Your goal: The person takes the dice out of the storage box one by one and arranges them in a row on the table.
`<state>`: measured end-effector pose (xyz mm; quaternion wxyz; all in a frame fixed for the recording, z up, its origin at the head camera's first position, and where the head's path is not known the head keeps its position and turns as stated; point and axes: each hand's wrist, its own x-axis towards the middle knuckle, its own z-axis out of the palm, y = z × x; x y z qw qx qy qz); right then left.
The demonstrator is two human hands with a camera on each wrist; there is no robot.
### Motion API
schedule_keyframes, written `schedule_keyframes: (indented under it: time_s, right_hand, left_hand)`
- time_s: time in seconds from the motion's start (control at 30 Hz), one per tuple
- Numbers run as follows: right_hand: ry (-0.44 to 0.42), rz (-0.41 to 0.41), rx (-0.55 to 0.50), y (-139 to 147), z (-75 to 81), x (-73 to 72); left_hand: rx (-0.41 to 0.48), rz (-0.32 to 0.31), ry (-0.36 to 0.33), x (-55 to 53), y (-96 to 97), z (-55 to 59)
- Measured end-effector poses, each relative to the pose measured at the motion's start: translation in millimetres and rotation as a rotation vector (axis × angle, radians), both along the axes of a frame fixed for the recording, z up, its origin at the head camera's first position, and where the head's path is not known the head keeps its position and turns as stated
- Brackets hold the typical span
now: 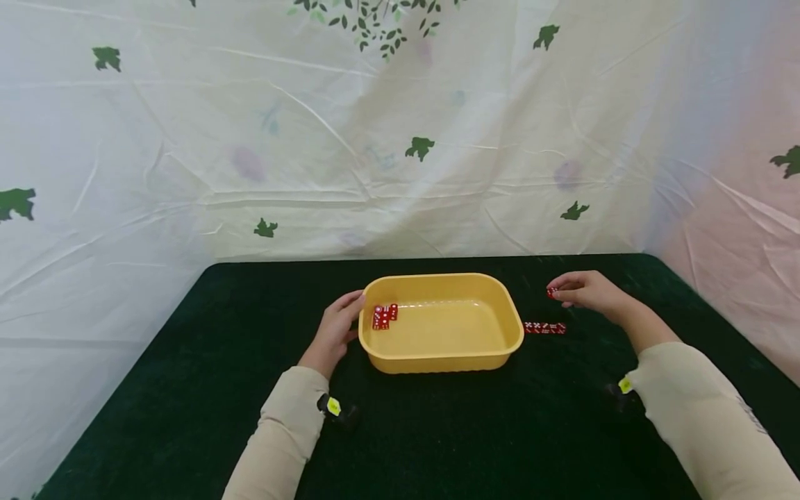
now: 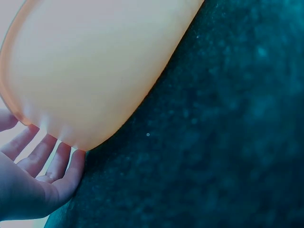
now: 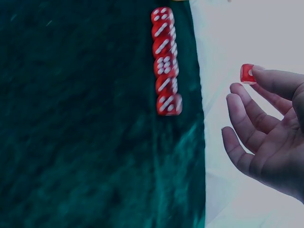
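Observation:
A yellow rectangular plastic tub [image 1: 440,362] stands on the dark green cloth. A few red dice with white pips [image 1: 384,317] lie together inside it, at its left end. My left hand [image 1: 336,328] is at that end, its spread fingertips [image 2: 58,159] against the outer wall in the left wrist view. Right of the tub, my right hand [image 1: 590,292] is raised above the cloth and pinches a red die [image 3: 247,74] between thumb and finger, its other fingers loosely bent. A straight row of several red dice [image 3: 165,61] runs from near the tub's right side, below this hand.
The dark green cloth [image 1: 187,417] covers the table, whose far edge runs behind the tub. A pale curtain with green leaf shapes [image 1: 300,173] hangs at the back and on both sides.

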<state>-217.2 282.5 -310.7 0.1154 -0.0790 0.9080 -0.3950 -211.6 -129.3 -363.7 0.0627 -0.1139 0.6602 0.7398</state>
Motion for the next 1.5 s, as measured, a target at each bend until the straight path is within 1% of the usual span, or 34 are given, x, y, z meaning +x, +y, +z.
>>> schedule_keyframes:
  time_s: [0.23,0.37,0.53,0.77,1.1,1.5]
  right_hand:
    - [-0.028,0.005,-0.033,15.6,-16.0,5.4]
    - [-0.058,-0.008,-0.051,21.9,-24.4,9.3]
    - [-0.074,-0.018,-0.067,27.5,-31.8,14.7]
    - [-0.079,-0.013,-0.097,35.3,-41.8,17.9]
    - [-0.05,-0.013,-0.088,36.2,-47.4,21.4]
    - [-0.062,-0.022,-0.061,34.0,-48.0,23.2]
  left_hand:
    - [-0.005,0.0,0.006,2.1,-2.5,-0.3]
    - [-0.001,0.0,0.011,2.1,-3.1,0.1]
    - [0.002,-0.002,0.007,1.9,-2.4,0.3]
    - [0.004,-0.005,0.013,1.7,-2.3,-0.6]
    - [0.0,-0.01,0.008,2.8,-1.9,0.6]
    - [-0.005,-0.021,0.008,1.8,-0.4,0.6]
